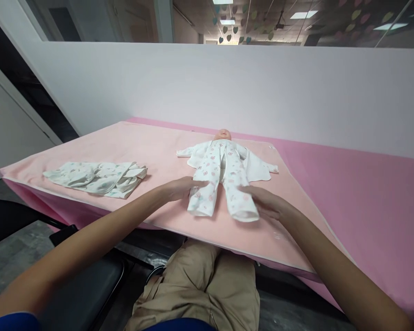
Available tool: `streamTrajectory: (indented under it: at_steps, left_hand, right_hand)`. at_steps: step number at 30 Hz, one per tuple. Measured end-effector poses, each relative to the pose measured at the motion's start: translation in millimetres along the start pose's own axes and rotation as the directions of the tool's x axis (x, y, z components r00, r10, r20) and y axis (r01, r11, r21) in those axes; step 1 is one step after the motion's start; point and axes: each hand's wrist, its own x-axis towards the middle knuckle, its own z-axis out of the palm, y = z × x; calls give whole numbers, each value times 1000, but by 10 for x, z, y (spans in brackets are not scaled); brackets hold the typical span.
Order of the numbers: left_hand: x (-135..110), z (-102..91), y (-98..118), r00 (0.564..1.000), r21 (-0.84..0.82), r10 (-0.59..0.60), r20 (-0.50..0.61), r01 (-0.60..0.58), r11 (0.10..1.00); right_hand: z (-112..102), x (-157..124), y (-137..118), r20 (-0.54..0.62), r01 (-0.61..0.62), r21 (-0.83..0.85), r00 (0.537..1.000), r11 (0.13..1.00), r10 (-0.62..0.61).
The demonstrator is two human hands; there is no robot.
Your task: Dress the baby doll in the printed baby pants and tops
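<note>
A baby doll [222, 134] lies on its back on a pale pink towel [152, 147], dressed in a white printed sleepsuit [216, 177]. My left hand [179, 187] rests flat beside the suit's left leg, fingertips touching the cloth, fingers stretched out. Lying open on the towel, my right hand [267, 202] touches the outer edge of the right leg near its foot. Neither hand grips anything. The suit's front hangs open at the chest.
A folded white baby garment [98, 178] lies on the towel to the left. The towel covers a brighter pink table [359, 184] backed by a white partition wall [227, 82]. A black chair [86, 285] and my tan trousers [200, 285] sit below the table edge.
</note>
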Motion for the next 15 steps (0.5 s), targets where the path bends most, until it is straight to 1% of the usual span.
streamTrajectory:
  at_steps: [2, 3, 4, 5, 6, 7, 8, 9, 10, 11, 12, 13, 15]
  left_hand:
    - [-18, 6, -89, 1000, 34, -11, -23, 12, 999]
    - [-24, 3, -116, 999, 41, -13, -39, 15, 999]
    - [-27, -2, -134, 999, 42, -10, -45, 12, 999]
    - [-28, -10, -145, 999, 41, -3, -41, 5, 999]
    - [-27, -20, -152, 1000, 42, 5, -31, -4, 999]
    - [-24, -30, -158, 1000, 48, 12, -16, -12, 999]
    - [-21, -41, -162, 1000, 58, 15, -5, -15, 998]
    - [-18, -52, -167, 1000, 67, 14, 4, -15, 998]
    - [-14, -62, -170, 1000, 71, 12, 13, -13, 997]
    - [-10, -73, -173, 1000, 71, 9, 22, -11, 997]
    - [-8, -82, -173, 999, 67, 8, 31, -10, 998]
    - [-7, -89, -169, 999, 67, 12, 36, -15, 998]
    - [-8, -99, -150, 999, 115, 39, 16, -41, 993]
  right_hand:
    - [-11, -62, 106, -31, -17, -155, 999, 988, 12]
    - [-14, -88, 137, -77, -18, -262, 997, 965, -3]
    - [-10, -105, 155, -152, -16, -387, 987, 922, -47]
    - [7, -108, 160, -238, -12, -516, 962, 857, -130]
    - [39, -97, 153, -312, -2, -635, 916, 772, -254]
    - [87, -69, 136, -343, 21, -736, 851, 677, -399]
    - [150, -28, 112, -324, 62, -812, 779, 580, -537]
    - [224, 24, 82, -259, 124, -865, 721, 487, -643]
    - [302, 80, 49, -168, 202, -892, 683, 404, -711]
    - [377, 133, 15, -59, 288, -899, 665, 329, -745]
    - [441, 179, -17, 63, 375, -892, 658, 254, -750]
    - [490, 213, -46, 197, 461, -869, 656, 180, -728]
    - [536, 248, -83, 453, 612, -788, 646, 63, -615]
